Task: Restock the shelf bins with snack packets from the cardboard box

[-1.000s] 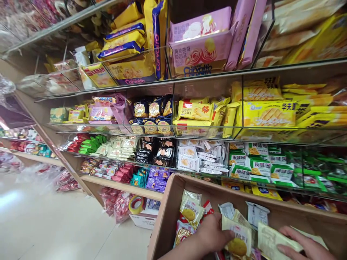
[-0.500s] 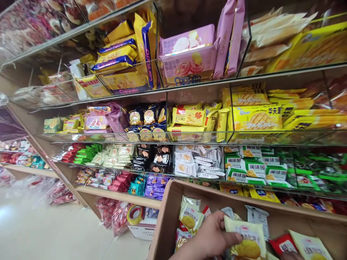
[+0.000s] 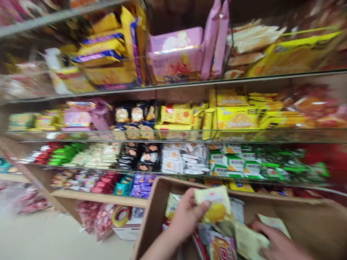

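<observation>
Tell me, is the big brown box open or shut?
The brown box is open: no flap covers the part in view, and you can see snack packets inside.

At least four cream packets show at five o'clock, plus one swirl-printed packet, all in or just over one cardboard box. Six navy packets sit at nine o'clock, two upright lilac packs at one, one tape roll and one white carton at seven.
</observation>
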The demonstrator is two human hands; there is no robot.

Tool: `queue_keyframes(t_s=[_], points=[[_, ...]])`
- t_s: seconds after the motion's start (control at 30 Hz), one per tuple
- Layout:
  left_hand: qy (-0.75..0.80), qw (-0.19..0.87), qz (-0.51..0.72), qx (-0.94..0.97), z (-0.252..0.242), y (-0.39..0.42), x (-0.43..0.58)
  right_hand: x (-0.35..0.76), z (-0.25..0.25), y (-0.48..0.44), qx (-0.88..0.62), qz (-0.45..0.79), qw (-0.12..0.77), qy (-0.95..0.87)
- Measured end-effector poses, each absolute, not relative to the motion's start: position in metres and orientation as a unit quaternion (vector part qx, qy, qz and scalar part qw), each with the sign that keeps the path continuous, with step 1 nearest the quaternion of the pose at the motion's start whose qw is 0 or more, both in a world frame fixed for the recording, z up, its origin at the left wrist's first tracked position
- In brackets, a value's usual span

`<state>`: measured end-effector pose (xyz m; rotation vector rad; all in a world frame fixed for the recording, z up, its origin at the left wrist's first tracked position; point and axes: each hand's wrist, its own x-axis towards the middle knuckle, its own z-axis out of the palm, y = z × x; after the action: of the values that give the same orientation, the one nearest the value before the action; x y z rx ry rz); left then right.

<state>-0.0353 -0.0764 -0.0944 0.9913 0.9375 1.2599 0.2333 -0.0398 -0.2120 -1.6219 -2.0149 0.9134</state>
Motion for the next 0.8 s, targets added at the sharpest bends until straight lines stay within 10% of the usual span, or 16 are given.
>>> queue_keyframes(t_s=[0.43,0.8], points=[[0.51,0.535,0.31,0.598,-0.123,-0.059,-0.051,0.26,-0.147,-0.029,-0.534,0.56,0.27,-0.573],[0.625,0.411,0.116,0.653,-0.171,-0.046,-0.056,0.258,-0.173,-0.011,-0.639,0.275,0.076,-0.714]])
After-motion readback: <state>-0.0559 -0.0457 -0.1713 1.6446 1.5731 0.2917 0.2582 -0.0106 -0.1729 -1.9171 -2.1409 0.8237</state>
